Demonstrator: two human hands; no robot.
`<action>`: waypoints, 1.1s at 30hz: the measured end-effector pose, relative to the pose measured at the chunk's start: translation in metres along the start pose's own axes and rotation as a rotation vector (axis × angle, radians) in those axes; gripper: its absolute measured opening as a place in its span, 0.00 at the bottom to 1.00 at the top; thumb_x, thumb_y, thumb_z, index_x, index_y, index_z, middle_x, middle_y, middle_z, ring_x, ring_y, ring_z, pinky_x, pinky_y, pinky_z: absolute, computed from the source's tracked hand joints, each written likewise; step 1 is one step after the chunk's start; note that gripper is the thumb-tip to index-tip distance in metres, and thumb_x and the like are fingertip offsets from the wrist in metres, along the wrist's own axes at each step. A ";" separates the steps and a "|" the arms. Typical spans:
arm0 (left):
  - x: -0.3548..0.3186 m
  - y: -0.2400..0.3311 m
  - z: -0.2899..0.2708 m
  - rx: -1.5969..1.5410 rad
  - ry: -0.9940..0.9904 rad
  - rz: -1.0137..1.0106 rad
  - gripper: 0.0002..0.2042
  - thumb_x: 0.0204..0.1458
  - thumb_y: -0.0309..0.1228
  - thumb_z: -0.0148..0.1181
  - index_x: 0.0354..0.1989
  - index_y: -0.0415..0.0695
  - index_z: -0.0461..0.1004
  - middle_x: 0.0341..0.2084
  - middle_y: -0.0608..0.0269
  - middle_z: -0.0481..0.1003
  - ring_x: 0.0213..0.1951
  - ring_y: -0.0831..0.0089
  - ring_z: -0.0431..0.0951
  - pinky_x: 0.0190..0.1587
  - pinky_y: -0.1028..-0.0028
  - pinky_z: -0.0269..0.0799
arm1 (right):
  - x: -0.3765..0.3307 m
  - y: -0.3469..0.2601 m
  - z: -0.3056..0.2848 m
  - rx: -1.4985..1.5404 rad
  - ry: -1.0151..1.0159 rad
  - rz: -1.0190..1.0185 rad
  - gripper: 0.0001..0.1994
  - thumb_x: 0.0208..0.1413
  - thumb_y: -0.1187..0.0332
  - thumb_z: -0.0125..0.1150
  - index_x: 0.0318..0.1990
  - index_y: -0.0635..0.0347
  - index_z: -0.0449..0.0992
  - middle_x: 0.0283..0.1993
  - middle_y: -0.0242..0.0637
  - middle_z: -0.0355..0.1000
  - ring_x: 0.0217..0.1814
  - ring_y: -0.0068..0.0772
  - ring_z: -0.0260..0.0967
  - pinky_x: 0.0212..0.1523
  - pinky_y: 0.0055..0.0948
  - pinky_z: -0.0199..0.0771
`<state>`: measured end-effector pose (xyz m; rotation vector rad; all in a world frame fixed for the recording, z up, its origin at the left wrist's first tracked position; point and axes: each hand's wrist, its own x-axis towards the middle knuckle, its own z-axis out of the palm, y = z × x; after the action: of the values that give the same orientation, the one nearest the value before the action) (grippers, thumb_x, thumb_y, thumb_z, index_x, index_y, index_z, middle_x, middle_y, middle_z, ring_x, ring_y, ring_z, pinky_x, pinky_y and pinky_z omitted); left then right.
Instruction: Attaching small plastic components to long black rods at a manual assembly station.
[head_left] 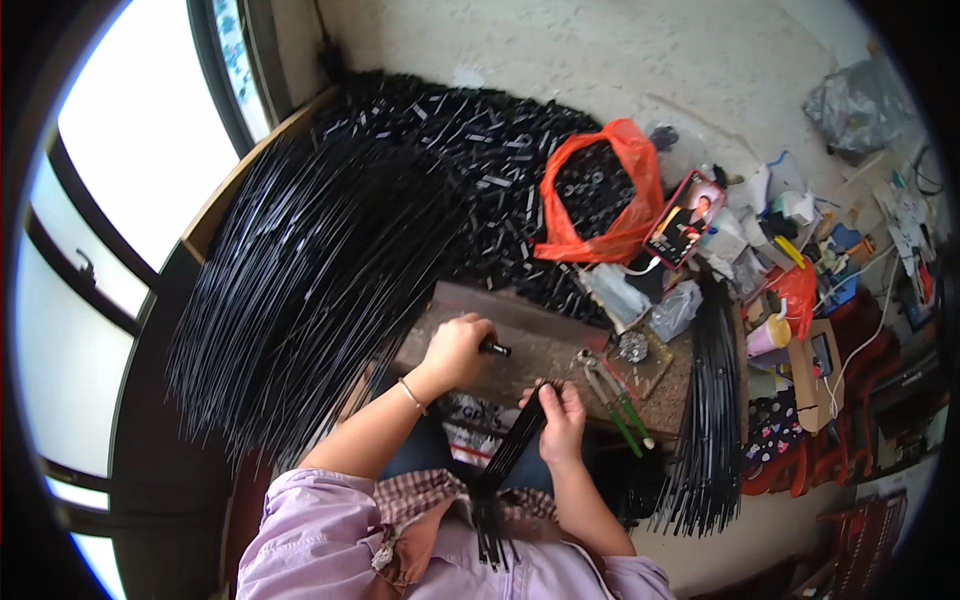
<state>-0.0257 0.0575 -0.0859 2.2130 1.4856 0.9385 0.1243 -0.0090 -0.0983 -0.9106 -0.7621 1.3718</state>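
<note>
My left hand (458, 350) is closed over the worktop, gripping a short black tube-like piece (496, 349) whose end pokes out past the fingers. In my right hand (560, 420), near the worktop's front edge, is a bundle of black strips (513, 445). Its top end is pinched between thumb and fingers, and the bundle slants down over my lap, where the loose ends fan out. The two hands are apart. Right of my right hand lie pliers with green handles (620, 410), jaws pointing away from me.
A large sheaf of long black strands (320, 270) fills the left, and a smaller one (705, 420) hangs at the right. Behind the worktop (470, 365) spread piled small black parts (450, 120), a red-orange bag (640, 150), a phone (685, 220) and clutter. A cup (768, 335) stands farther right.
</note>
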 end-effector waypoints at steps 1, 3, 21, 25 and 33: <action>-0.013 -0.007 0.006 0.013 -0.056 -0.037 0.11 0.24 0.22 0.55 0.22 0.40 0.65 0.19 0.55 0.66 0.26 0.59 0.67 0.28 0.71 0.63 | -0.002 -0.001 0.002 -0.014 -0.013 -0.004 0.04 0.45 0.70 0.47 0.26 0.61 0.63 0.23 0.36 0.65 0.23 0.25 0.63 0.26 0.20 0.63; -0.019 -0.017 0.007 -0.050 -0.001 0.055 0.09 0.29 0.23 0.55 0.23 0.40 0.64 0.19 0.57 0.66 0.21 0.65 0.67 0.25 0.74 0.62 | 0.001 0.000 0.002 -0.013 -0.064 -0.040 0.05 0.45 0.70 0.47 0.26 0.61 0.63 0.23 0.35 0.65 0.23 0.24 0.62 0.27 0.20 0.63; -0.051 0.015 -0.001 -1.988 -0.286 -0.558 0.10 0.37 0.17 0.49 0.31 0.34 0.63 0.29 0.52 0.67 0.31 0.70 0.70 0.33 0.79 0.69 | -0.026 0.007 0.028 -0.023 -0.003 -0.125 0.08 0.43 0.73 0.49 0.32 0.61 0.60 0.28 0.27 0.60 0.29 0.14 0.56 0.31 0.12 0.56; -0.051 0.011 -0.002 -1.960 -0.316 -0.489 0.09 0.36 0.18 0.51 0.29 0.35 0.64 0.29 0.53 0.67 0.32 0.70 0.69 0.34 0.78 0.68 | -0.026 0.010 0.029 -0.028 -0.038 -0.123 0.08 0.43 0.73 0.49 0.32 0.61 0.60 0.28 0.27 0.59 0.29 0.14 0.55 0.31 0.13 0.56; -0.047 0.010 0.000 -1.868 -0.305 -0.483 0.08 0.35 0.18 0.52 0.26 0.36 0.64 0.26 0.58 0.67 0.29 0.72 0.70 0.33 0.79 0.68 | -0.018 0.012 0.026 -0.017 -0.014 -0.061 0.07 0.44 0.72 0.49 0.31 0.61 0.60 0.27 0.27 0.59 0.28 0.13 0.55 0.31 0.12 0.55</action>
<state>-0.0305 0.0104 -0.0963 0.5171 0.3572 0.9796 0.0943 -0.0247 -0.0953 -0.8850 -0.8068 1.3210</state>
